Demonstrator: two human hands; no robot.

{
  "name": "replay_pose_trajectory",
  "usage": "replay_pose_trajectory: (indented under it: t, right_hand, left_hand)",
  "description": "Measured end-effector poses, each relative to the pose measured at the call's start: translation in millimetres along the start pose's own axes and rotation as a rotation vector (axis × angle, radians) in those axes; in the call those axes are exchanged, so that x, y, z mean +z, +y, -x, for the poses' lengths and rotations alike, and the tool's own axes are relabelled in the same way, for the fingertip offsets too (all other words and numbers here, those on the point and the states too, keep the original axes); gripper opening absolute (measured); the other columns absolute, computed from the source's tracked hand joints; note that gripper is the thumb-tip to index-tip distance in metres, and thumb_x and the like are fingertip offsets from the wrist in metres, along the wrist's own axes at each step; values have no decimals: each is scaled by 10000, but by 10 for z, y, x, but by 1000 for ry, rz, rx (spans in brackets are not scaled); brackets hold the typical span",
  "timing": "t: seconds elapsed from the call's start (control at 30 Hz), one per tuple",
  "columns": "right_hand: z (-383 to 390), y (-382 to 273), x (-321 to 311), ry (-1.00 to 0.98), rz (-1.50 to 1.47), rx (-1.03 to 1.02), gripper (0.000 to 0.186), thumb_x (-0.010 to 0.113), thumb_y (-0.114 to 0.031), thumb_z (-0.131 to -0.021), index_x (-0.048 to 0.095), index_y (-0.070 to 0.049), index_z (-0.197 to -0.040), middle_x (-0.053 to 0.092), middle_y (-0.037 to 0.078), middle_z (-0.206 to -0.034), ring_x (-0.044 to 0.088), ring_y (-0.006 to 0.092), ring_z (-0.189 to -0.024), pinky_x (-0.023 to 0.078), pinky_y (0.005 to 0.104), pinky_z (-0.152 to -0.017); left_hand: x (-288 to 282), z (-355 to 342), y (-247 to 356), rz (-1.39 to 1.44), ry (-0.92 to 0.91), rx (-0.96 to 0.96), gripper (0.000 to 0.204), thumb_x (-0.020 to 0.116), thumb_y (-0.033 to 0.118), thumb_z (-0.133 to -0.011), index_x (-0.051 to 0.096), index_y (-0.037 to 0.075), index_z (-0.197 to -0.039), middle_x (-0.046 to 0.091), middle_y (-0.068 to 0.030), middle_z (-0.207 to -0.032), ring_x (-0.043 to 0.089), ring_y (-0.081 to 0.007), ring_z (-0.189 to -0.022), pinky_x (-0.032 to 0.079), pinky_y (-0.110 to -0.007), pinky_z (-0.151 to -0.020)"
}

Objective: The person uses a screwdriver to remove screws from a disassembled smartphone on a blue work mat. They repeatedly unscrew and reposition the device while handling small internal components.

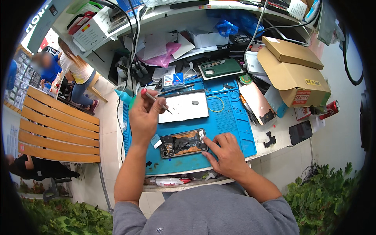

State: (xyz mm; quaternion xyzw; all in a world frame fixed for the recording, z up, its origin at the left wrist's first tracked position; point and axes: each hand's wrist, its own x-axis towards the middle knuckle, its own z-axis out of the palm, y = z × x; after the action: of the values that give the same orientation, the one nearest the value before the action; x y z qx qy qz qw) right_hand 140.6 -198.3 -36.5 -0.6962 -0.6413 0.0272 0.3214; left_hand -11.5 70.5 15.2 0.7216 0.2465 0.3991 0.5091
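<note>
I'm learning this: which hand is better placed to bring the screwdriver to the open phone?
Likely the left hand: it holds the screwdriver, while the right hand touches the open phone.

A left hand [144, 113] hides part of a screwdriver [168, 110]; specks [181, 108] defy identification; at ten o'clock, a person's head [42, 60] is blurred.

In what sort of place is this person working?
Probably a phone repair shop: an opened phone lies on a blue work mat, and the left hand holds a slim, pointed tool.
</note>
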Motion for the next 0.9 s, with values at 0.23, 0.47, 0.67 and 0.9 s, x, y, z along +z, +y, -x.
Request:
replay_pose_trajectory:
  t: [0.23, 0.47, 0.67, 0.9]
  right_hand:
    - [-24, -7, -10, 17, 0, -8, 439, 848, -253, -1006, 757, -26, -1371, 621, 127, -1071, 590, 334, -1057, 487, 487, -990]
    - [-7, 3, 2, 28, -22, 3, 391, 855, -249, -1002, 778, -28, -1315, 627, 128, -1060, 595, 329, -1054, 491, 482, -976]
    - [-7, -3, 3, 39, -27, -5, 379, 853, -239, -1001, 776, -29, -1308, 628, 125, -1053, 596, 330, -1052, 492, 482, -965]
    - [4, 11, 20, 62, -15, -10, 332, 851, -228, -998, 768, -47, -1263, 618, 117, -1039, 592, 322, -1028, 486, 468, -953]
  left_hand:
    - [132, -235, -183, -101, -39, 32, 693, 832, -14, -1041, 501, 57, -1645, 815, -99, -1023, 801, -128, -921, 644, -264, -801]
    - [332, -354, -314, -244, -66, 142, 776, 849, 8, -1022, 504, 154, -1701, 831, -107, -1020, 814, -141, -893, 651, -320, -814]
    - [324, -298, -226, -286, -74, 85, 799, 836, -17, -1029, 461, 112, -1722, 821, -84, -1016, 779, -107, -874, 623, -270, -817]
    - [312, -93, -68, 10, -74, 1, 827, 816, -2, -1058, 368, 76, -1748, 805, -85, -1035, 793, -139, -879, 642, -266, -765]
